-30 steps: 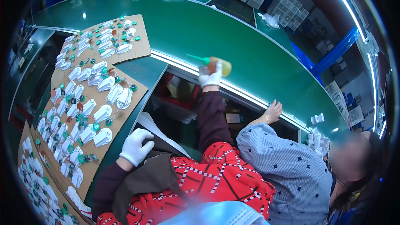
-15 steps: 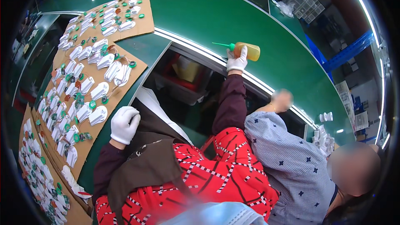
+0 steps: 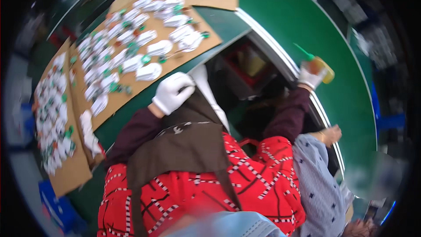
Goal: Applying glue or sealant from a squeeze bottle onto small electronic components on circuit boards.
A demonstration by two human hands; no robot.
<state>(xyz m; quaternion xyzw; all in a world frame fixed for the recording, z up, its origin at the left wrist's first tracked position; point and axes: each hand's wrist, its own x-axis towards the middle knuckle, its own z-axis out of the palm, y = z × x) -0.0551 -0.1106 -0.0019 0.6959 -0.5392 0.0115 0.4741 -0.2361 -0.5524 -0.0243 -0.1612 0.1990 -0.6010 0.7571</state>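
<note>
My right hand (image 3: 311, 78), in a white glove, is closed around a squeeze bottle (image 3: 326, 68) with amber contents and a long, thin green nozzle. The bottle is tilted over the green worktop (image 3: 351, 101), its nozzle pointing up and to the left. My left hand (image 3: 174, 93), also gloved in white, is curled near the table edge beside my dark apron; whatever its fingers may hold is hidden. Closest to it is a cardboard sheet (image 3: 175, 60) covered with several white plastic parts (image 3: 148, 72) that carry round green pieces and thin wires.
More white parts lie on cardboard at the far left (image 3: 72, 180) and at the back (image 3: 228, 0). A white cloth-like item (image 3: 89, 134) rests by the near left sheet. Below the bench gap sits a red-rimmed bin (image 3: 245, 63). At my right, a co-worker's hand (image 3: 332, 135) reaches over the bench edge.
The whole view has swung, so everything sits farther right in the picture. My right hand still grips the bottle and my left stays curled. The co-worker's hand now shows at the bench edge.
</note>
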